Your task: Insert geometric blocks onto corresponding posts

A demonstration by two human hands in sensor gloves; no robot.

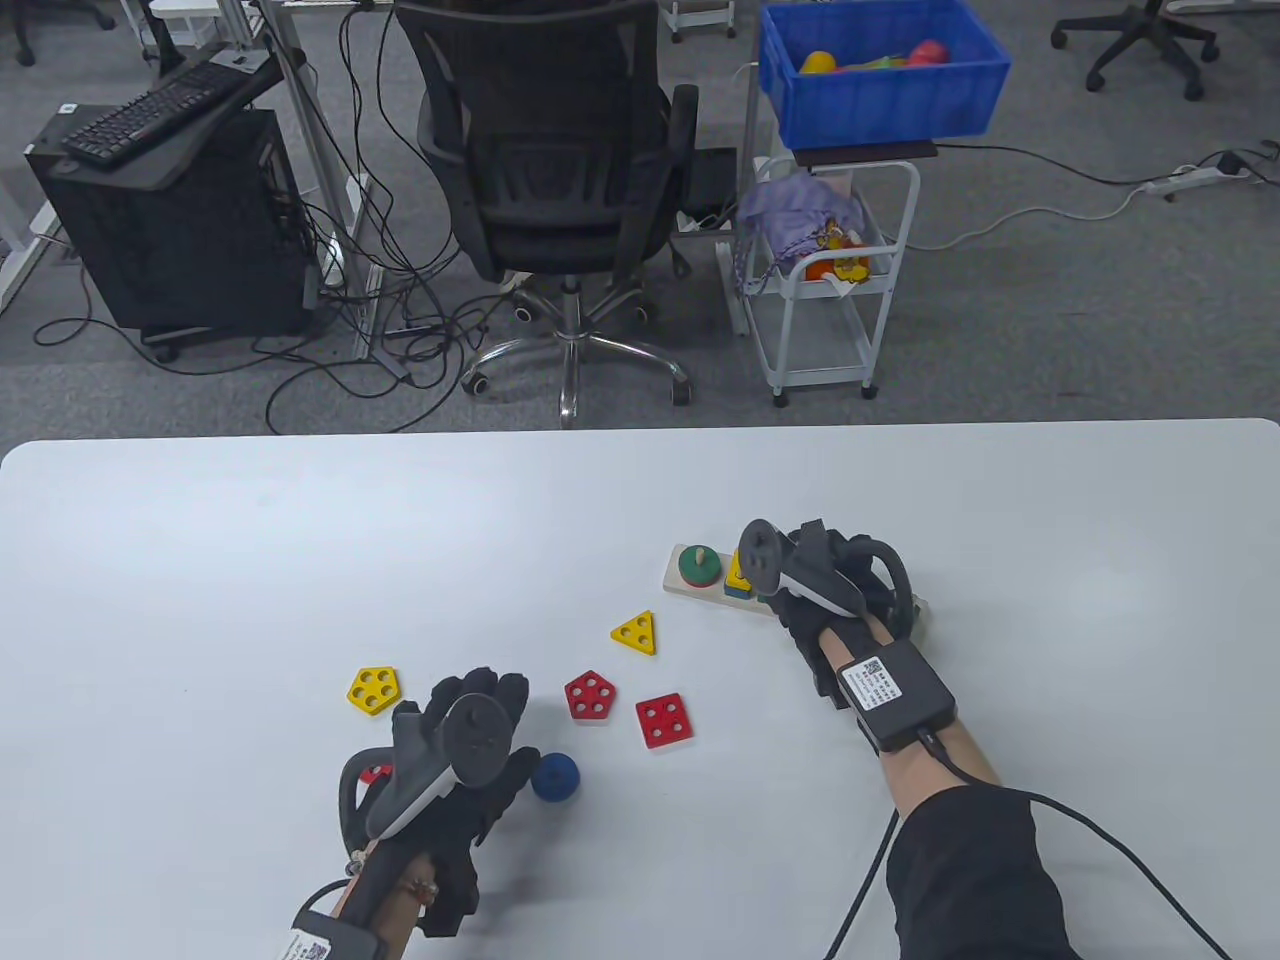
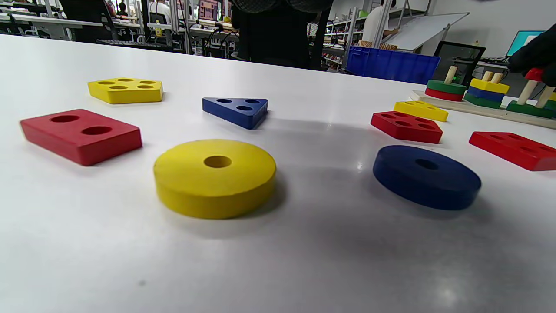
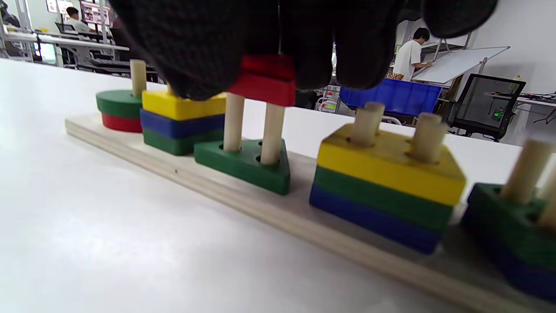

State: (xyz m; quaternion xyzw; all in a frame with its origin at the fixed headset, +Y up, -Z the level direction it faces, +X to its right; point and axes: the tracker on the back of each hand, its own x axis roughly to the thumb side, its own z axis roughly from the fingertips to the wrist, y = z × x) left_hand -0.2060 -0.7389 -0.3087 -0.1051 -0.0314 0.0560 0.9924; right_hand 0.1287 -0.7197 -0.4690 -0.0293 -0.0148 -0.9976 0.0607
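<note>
The right hand (image 1: pixel 840 600) is over the wooden board (image 3: pixel 243 195) at about 3 o'clock from the table's (image 1: pixel 200 560) centre, its fingers (image 3: pixel 200 52) curled down and pinching a red triangle (image 3: pixel 265 80). That block sits at the tops of the triangle posts (image 3: pixel 233 121), well above the green triangle (image 3: pixel 247 167) already at their base. At 9 o'clock of those posts stands a stack of yellow, blue and green rectangles (image 3: pixel 182 121), and beyond it a green disc (image 3: pixel 118 102) on a red one. At 3 o'clock of the posts is a square stack (image 3: pixel 386 187), yellow over green over blue.

The left hand (image 1: pixel 465 760) lies flat on the table at about 7 o'clock, fingers spread and straight, gripping nothing. A blue disc (image 1: pixel 555 776) lies just at 3 o'clock of it; whether they touch cannot be told. The left wrist view shows a yellow disc (image 2: pixel 215 176), a red rectangle (image 2: pixel 80 135) and a blue triangle (image 2: pixel 236 111) lying loose. Also loose: a yellow pentagon (image 1: pixel 375 690) at 11 o'clock of the left hand, and a red pentagon (image 1: pixel 590 697), red square (image 1: pixel 663 720) and yellow triangle (image 1: pixel 637 632) between the hands.
</note>
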